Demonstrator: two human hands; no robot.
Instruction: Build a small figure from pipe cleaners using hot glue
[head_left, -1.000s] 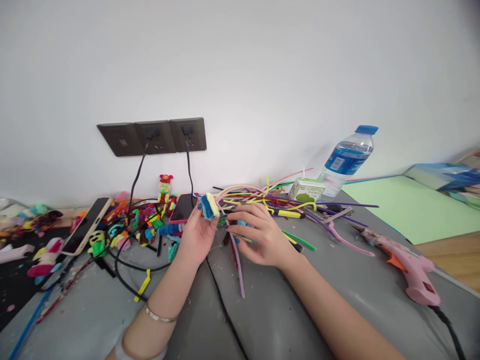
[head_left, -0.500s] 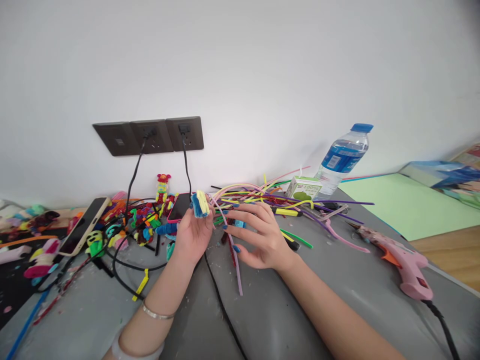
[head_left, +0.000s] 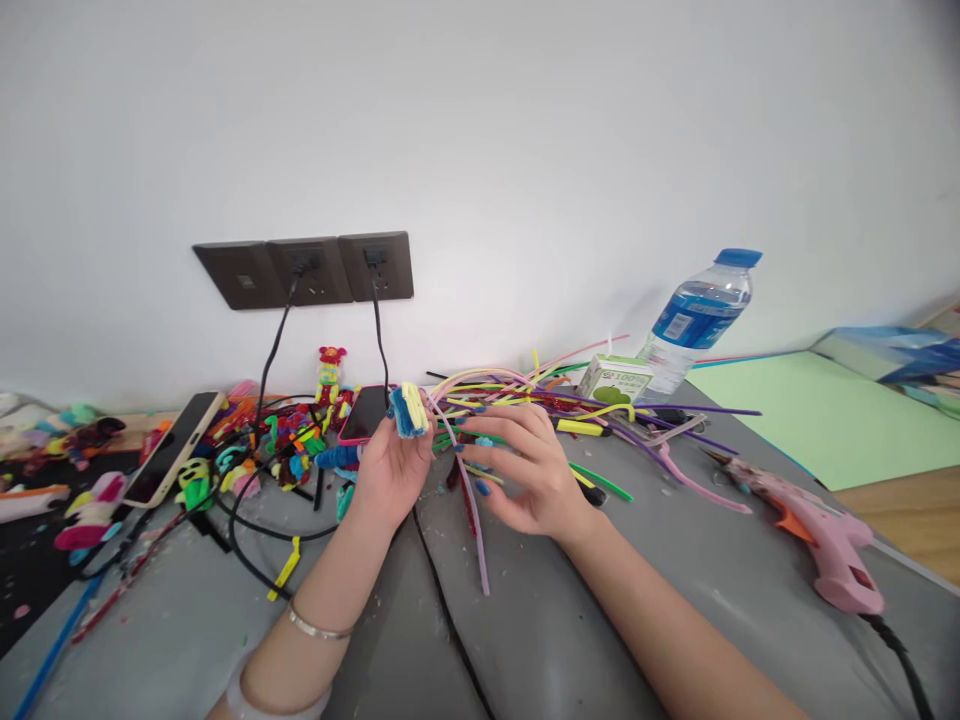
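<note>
My left hand (head_left: pixel 394 470) is closed around a small folded blue-and-yellow pipe cleaner piece (head_left: pixel 409 410), held up above the desk between thumb and fingers. A long lilac pipe cleaner (head_left: pixel 472 510) curves down between my two hands; whether its upper end is gripped or only passes behind the left fingers I cannot tell. Just right of it hovers my right hand (head_left: pixel 532 470), its fingers spread and curved, thumb apart, with nothing visibly gripped. Beneath and behind this hand lie a light blue fuzzy bit (head_left: pixel 485 441) and a dark red strand (head_left: pixel 470 505), both partly hidden.
Loose pipe cleaners (head_left: pixel 517 382) pile up behind my hands. A pink glue gun (head_left: pixel 817 535) lies right, near a tilted-looking water bottle (head_left: pixel 697 320) and a juice carton (head_left: pixel 615 380). Fuzzy figures (head_left: pixel 195 483), a phone (head_left: pixel 176 450) and black cables (head_left: pixel 442 600) lie left and centre.
The view has shifted slightly, so most things sit a little further right. The right fingers have moved slightly relative to the lilac pipe cleaner; the left hand keeps its hold.
</note>
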